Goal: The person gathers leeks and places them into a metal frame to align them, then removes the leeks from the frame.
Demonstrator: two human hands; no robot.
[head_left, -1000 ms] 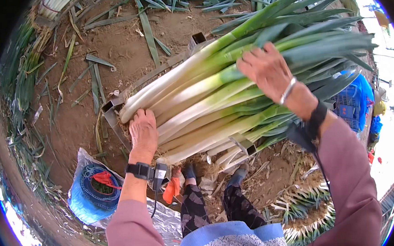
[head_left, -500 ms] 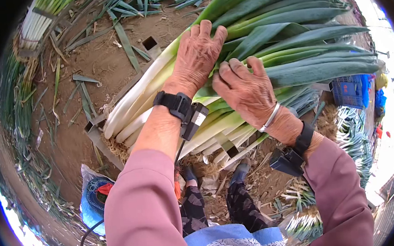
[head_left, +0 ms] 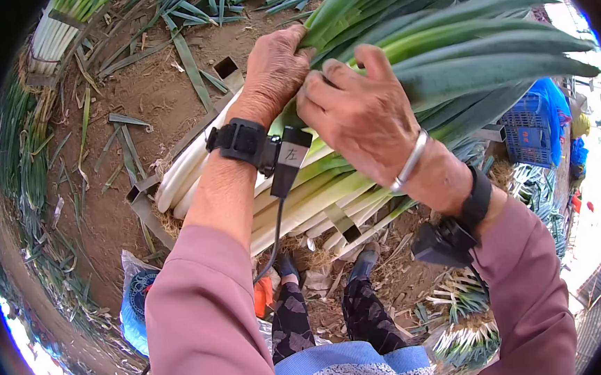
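Note:
A big pile of leeks (head_left: 303, 219) lies across a metal frame (head_left: 147, 211), white shafts and roots toward the lower left, dark green leaves (head_left: 487, 70) fanning to the upper right. My left hand (head_left: 275, 71) is closed around the leeks where the shafts turn to leaf, with its fingertips partly hidden. Just beside it, my right hand (head_left: 362, 117) curls its fingers over the leaves of several leeks, thumb raised against them. Both wrists carry black straps with small devices, and a silver bangle (head_left: 410, 162) circles the right wrist.
A blue crate (head_left: 528, 130) stands at the right. Leeks in a tied bundle (head_left: 60, 37) sit at the upper left. Smaller piles of leeks (head_left: 468, 339) lie at the lower right. Beside my left sleeve is a blue plastic bag (head_left: 136, 303). Leaf scraps litter the dirt floor (head_left: 160, 79).
My left hand has turned from lying spread on the leaves to gripping the leeks, slightly left. My right hand has moved left and up toward it, and the leaves under it have shifted upward and right.

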